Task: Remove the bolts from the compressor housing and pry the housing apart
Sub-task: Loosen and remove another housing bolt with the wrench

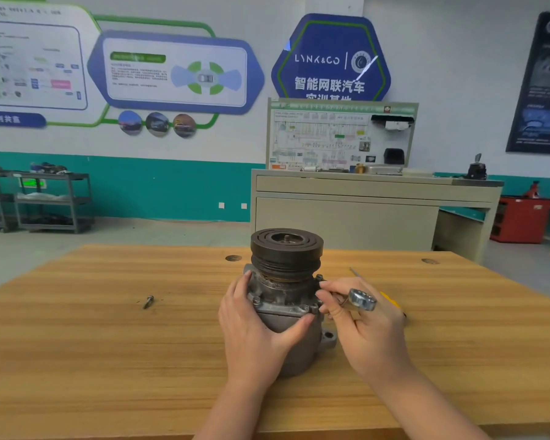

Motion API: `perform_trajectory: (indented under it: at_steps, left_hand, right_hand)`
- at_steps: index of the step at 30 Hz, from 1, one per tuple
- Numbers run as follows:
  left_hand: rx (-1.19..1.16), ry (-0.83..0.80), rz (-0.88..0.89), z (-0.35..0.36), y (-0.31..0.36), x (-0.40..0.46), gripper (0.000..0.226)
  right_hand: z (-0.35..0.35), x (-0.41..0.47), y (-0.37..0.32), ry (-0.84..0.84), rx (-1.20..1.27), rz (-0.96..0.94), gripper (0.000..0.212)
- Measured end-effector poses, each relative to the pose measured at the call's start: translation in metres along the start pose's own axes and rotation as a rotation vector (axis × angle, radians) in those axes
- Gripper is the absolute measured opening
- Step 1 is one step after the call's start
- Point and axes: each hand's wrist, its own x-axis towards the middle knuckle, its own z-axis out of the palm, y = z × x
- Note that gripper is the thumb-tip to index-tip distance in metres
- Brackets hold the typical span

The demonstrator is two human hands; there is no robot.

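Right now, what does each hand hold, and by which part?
The left hand grips the grey metal compressor housing around its body. The right hand holds a silver ring wrench near its ring end.

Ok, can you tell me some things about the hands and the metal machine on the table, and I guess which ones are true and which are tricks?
1. The left hand holds the compressor by its side. True.
2. The right hand is empty. False: it holds a wrench, with its ring end pointing away from the compressor.
3. The compressor lies flat on its side. False: it stands upright, with the dark pulley on top.
4. A loose bolt lies on the wooden table, to the left of the compressor. True.
5. All the bolts are out of the housing. False: bolt heads still show on the flange.
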Motion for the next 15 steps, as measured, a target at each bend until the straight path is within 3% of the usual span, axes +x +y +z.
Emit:
perform_trajectory:
  at_steps: [3, 9, 12, 15]
  left_hand:
    - [0.004, -0.008, -0.008, 0.002, 0.000, 0.000, 0.108]
    - [-0.018, -0.009, -0.025, 0.001, 0.001, -0.001, 0.108]
    - [0.009, -0.006, -0.015, 0.001, 0.001, -0.001, 0.109]
    - [0.004, -0.008, -0.017, 0.000, 0.002, 0.000, 0.108]
  right_hand:
    - [0.007, -0.001, -0.003, 0.026, -0.045, -0.009, 0.020]
    - [0.020, -0.005, -0.008, -0.024, -0.166, -0.186, 0.008]
    - [0.023, -0.007, -0.005, 0.174, -0.027, 0.026, 0.022]
    - [0.026, 0.000, -0.005, 0.426, 0.258, 0.316, 0.021]
